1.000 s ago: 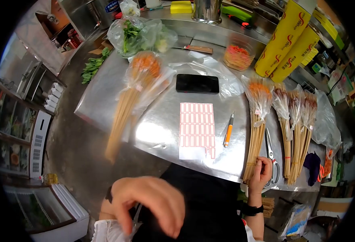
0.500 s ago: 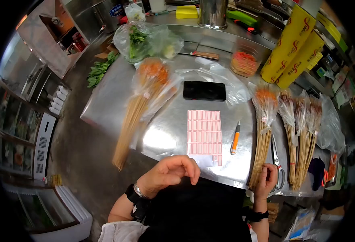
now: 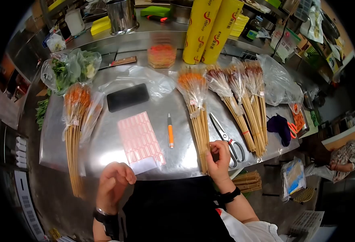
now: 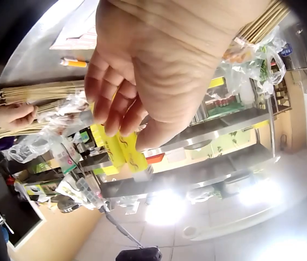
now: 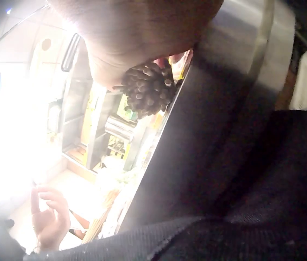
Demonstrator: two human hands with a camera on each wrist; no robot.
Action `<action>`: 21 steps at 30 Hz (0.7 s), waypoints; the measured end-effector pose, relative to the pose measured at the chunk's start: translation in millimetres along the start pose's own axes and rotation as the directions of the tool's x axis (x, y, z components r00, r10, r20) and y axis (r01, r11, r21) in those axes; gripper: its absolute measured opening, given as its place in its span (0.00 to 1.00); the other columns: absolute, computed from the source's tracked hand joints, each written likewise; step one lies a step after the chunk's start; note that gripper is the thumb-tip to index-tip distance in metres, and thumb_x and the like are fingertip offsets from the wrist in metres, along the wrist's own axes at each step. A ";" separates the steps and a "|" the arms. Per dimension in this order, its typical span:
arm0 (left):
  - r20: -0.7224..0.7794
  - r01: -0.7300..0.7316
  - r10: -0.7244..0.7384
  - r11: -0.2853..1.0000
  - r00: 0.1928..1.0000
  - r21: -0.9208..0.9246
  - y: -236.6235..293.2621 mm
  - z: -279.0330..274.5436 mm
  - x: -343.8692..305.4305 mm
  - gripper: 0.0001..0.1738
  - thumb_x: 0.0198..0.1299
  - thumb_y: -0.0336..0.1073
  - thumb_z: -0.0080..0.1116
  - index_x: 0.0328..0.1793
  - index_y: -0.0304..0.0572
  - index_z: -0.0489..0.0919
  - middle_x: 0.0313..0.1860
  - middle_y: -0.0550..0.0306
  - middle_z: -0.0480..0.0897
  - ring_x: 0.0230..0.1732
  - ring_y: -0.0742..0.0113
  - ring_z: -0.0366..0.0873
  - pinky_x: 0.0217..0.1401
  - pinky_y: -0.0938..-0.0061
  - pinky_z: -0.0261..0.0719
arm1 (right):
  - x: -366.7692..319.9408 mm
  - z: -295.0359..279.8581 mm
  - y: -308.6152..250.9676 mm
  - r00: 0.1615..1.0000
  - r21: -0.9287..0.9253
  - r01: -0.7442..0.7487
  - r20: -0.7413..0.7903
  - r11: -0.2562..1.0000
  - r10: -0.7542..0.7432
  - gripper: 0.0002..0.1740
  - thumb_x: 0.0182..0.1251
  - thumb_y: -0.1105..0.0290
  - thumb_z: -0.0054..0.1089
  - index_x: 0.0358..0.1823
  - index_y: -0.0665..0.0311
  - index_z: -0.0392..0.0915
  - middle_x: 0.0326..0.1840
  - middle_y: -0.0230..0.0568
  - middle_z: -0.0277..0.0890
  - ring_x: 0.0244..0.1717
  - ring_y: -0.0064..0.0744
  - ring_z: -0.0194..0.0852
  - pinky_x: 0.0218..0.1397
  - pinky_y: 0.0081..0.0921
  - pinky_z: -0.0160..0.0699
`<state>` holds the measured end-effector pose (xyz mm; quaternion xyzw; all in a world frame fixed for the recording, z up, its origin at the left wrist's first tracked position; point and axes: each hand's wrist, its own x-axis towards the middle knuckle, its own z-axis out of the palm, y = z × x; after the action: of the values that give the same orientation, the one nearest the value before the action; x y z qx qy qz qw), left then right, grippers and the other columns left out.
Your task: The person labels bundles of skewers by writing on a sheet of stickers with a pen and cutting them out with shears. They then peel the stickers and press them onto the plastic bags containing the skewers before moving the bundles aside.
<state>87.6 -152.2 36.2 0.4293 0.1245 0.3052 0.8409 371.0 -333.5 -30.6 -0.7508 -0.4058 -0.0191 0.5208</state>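
Observation:
My right hand (image 3: 219, 161) is at the lower end of a bundle of skewers (image 3: 201, 137), its curled fingers gripping the side of the sticks. Orange food at the far end is wrapped in clear plastic with a small label. The right wrist view shows the blunt stick ends (image 5: 149, 89) under the palm. My left hand (image 3: 115, 181) hangs loosely curled and holds nothing, near the front edge of the table. Just beyond it lies a sheet of red-bordered labels (image 3: 139, 137), with an orange pen (image 3: 170, 131) to its right.
On the steel table (image 3: 100, 141) lie another skewer bundle (image 3: 73, 145) at left, a black phone (image 3: 128, 97), scissors (image 3: 228, 139) and several dark-topped bundles (image 3: 250, 109) at right. Yellow wrap rolls (image 3: 209, 32) and a plastic tub (image 3: 161, 55) stand at the back.
My left hand has come up from low in front of the body, then drawn left below the label sheet. The head view has turned right. My right hand stays at the skewer bundle.

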 end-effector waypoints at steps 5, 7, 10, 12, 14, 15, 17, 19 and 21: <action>-0.123 0.098 -0.089 0.993 0.988 0.062 2.6 -9.1 -5.4 0.14 0.69 0.42 0.56 0.47 0.38 0.76 0.42 0.55 0.78 0.45 0.66 0.76 0.52 0.72 0.75 | 1.3 9.5 5.6 0.991 0.122 -0.097 0.103 0.988 0.084 0.28 0.51 0.77 0.67 0.55 0.68 0.71 0.48 0.43 0.70 0.51 0.39 0.70 0.58 0.34 0.70; -0.182 0.137 -0.121 0.988 0.976 0.075 3.3 -3.5 -5.8 0.12 0.70 0.41 0.56 0.48 0.39 0.76 0.40 0.55 0.78 0.42 0.67 0.77 0.51 0.73 0.76 | 0.3 6.8 0.5 0.958 0.084 -0.248 0.169 0.965 0.232 0.35 0.52 0.76 0.71 0.63 0.65 0.68 0.45 0.41 0.71 0.43 0.33 0.75 0.47 0.26 0.76; -0.208 0.192 -0.171 0.977 0.963 0.088 1.5 -10.2 -10.9 0.09 0.70 0.38 0.57 0.48 0.40 0.77 0.41 0.57 0.80 0.43 0.70 0.77 0.51 0.75 0.75 | 5.6 4.2 -3.6 0.944 0.002 -0.248 0.225 0.969 0.241 0.39 0.51 0.73 0.74 0.67 0.65 0.67 0.43 0.43 0.73 0.40 0.33 0.78 0.42 0.28 0.80; -0.278 0.194 -0.120 0.946 0.953 0.258 8.4 -14.9 -15.8 0.07 0.69 0.35 0.58 0.49 0.41 0.78 0.42 0.61 0.81 0.44 0.73 0.77 0.53 0.76 0.76 | 11.0 2.4 -7.2 0.946 -0.106 -0.187 0.250 0.977 0.208 0.44 0.51 0.73 0.72 0.71 0.66 0.63 0.48 0.46 0.75 0.43 0.37 0.81 0.45 0.31 0.82; -0.330 0.176 -0.048 0.912 0.943 0.370 19.1 -19.4 -21.7 0.06 0.69 0.33 0.59 0.49 0.41 0.79 0.42 0.63 0.82 0.44 0.76 0.78 0.53 0.77 0.76 | 15.0 2.0 -9.4 0.934 -0.131 -0.185 0.284 0.974 0.215 0.45 0.51 0.74 0.70 0.73 0.66 0.61 0.51 0.47 0.76 0.45 0.39 0.82 0.47 0.32 0.83; -0.349 0.153 -0.004 0.903 0.937 0.402 26.1 -22.0 -24.4 0.06 0.69 0.32 0.60 0.49 0.42 0.79 0.42 0.64 0.82 0.44 0.76 0.78 0.53 0.78 0.76 | 16.9 1.2 -13.2 0.918 -0.129 -0.231 0.301 0.964 0.260 0.46 0.51 0.74 0.68 0.74 0.65 0.60 0.54 0.48 0.76 0.46 0.41 0.82 0.49 0.34 0.83; -0.351 0.114 0.053 0.891 0.935 0.439 33.7 -28.8 -30.2 0.05 0.70 0.31 0.59 0.48 0.43 0.79 0.42 0.65 0.82 0.43 0.77 0.78 0.51 0.79 0.76 | 18.1 0.4 -7.8 0.897 -0.077 -0.303 0.313 0.950 0.311 0.47 0.50 0.78 0.66 0.76 0.63 0.58 0.57 0.48 0.75 0.48 0.39 0.82 0.48 0.31 0.83; -0.340 0.169 -0.018 0.891 0.940 0.421 28.8 -25.9 -30.9 0.05 0.70 0.31 0.59 0.49 0.42 0.79 0.42 0.65 0.81 0.43 0.78 0.78 0.51 0.79 0.76 | 21.4 -3.3 -12.1 0.853 0.080 -0.449 0.334 0.890 0.400 0.50 0.53 0.83 0.62 0.79 0.61 0.52 0.59 0.46 0.73 0.48 0.35 0.81 0.46 0.28 0.83; -0.301 0.225 -0.102 0.884 0.948 0.410 12.0 -23.9 -27.4 0.06 0.69 0.32 0.60 0.50 0.42 0.78 0.42 0.66 0.81 0.44 0.79 0.77 0.50 0.80 0.76 | 24.5 -7.4 -21.0 0.821 0.248 -0.530 0.390 0.811 0.418 0.50 0.54 0.85 0.60 0.80 0.59 0.50 0.58 0.46 0.74 0.46 0.33 0.81 0.44 0.27 0.83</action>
<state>50.0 -148.4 30.0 0.5496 0.3399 0.2524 0.7203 377.2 -322.2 -0.1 -0.7184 -0.2778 0.3055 0.5598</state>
